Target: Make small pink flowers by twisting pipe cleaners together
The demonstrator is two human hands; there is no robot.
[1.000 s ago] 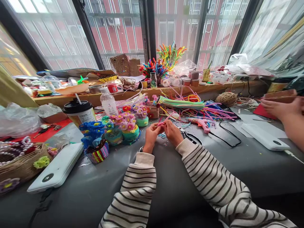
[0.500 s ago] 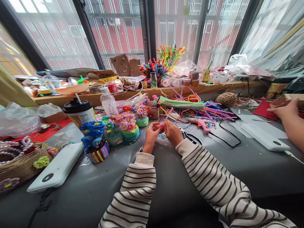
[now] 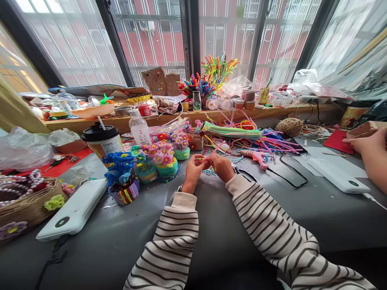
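Note:
Between my two hands is a pink pipe cleaner [image 3: 218, 147], one end of it sticking up to the right. My left hand [image 3: 194, 168] pinches it from the left, fingers closed. My right hand [image 3: 223, 167] grips it from the other side, and the fingertips of both hands nearly meet. Most of the bent part is hidden by the fingers. Left of my hands stand small pots of pipe-cleaner flowers: pink ones [image 3: 163, 153] in a teal and yellow pot, and blue ones [image 3: 120, 163] in a striped pot. Scissors [image 3: 246, 174] lie beside my right wrist.
A pink glue gun [image 3: 259, 158] with a black cord lies right of my hands, before a pile of pipe cleaners [image 3: 232, 131]. White power banks [image 3: 72, 209] and a lidded cup [image 3: 101, 139] flank the workspace. Another person's hand [image 3: 370, 147] holds cardboard at far right.
The pipe cleaner's raised end now leans lower and more to the right, and my right hand has turned slightly. Both hands still hold it in the same place.

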